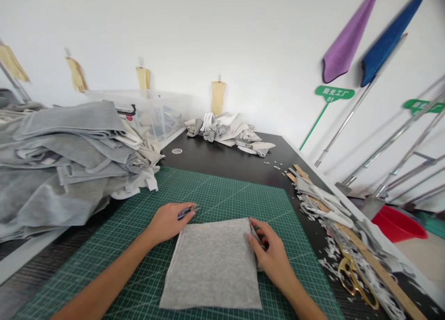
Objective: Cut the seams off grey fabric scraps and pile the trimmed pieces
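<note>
A squarish piece of grey cloth [215,269], which looks folded in layers, lies flat on the green cutting mat [222,188]. My left hand [172,222] is closed on a small pair of blue-handled thread snips [187,211], their metal tips pointing right. It rests by the cloth's upper left corner. My right hand [267,246] grips the cloth's right edge near the upper corner, thumb on top and fingers curled at the side. A darker grey part shows beneath that edge, partly hidden by the hand.
Piled grey cloth [69,162] stands at the left, beside a clear plastic bin [160,116]. Fabric scraps [229,132] and a tape roll [177,151] lie farther back. Gold-handled scissors [356,280], a wooden ruler [378,273] and trimmings line the right side.
</note>
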`<action>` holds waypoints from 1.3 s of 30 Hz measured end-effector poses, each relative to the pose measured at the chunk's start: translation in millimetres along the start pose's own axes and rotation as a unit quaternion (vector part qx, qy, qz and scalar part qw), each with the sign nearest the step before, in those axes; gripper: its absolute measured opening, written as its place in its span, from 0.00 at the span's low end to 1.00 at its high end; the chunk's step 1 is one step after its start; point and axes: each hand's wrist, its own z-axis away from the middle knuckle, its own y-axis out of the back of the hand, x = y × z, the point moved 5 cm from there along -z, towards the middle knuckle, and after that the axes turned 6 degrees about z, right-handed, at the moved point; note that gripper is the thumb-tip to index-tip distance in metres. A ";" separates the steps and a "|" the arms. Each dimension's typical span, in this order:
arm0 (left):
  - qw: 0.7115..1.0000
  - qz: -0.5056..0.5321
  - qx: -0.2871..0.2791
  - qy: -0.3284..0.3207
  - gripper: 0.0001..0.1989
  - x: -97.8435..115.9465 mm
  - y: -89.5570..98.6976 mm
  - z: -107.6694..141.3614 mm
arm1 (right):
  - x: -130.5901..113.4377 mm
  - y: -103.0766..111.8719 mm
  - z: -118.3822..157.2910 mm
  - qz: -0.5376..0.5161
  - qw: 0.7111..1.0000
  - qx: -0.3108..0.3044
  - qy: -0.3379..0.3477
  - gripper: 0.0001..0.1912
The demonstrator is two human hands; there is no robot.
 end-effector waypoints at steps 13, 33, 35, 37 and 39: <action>0.998 0.037 -0.017 -0.048 0.19 -9.5 6.5 13.9 | 0.5 -7.4 -13.6 0.054 0.997 -0.003 -0.047 0.23; 0.994 0.099 0.031 -0.042 0.22 -0.8 11.1 16.4 | -2.6 -4.2 -8.2 0.016 0.999 0.005 0.029 0.24; 0.991 0.122 0.040 -0.047 0.22 -4.3 9.5 16.4 | -3.9 -4.2 -7.3 0.016 0.999 0.011 0.046 0.23; 0.987 0.145 0.055 -0.047 0.24 -8.3 9.9 17.0 | -4.7 -3.9 -6.1 0.013 0.998 0.012 0.058 0.23; 0.983 0.166 0.067 -0.047 0.26 -9.6 14.1 19.6 | -5.3 -3.4 -4.7 0.005 0.998 0.009 0.067 0.23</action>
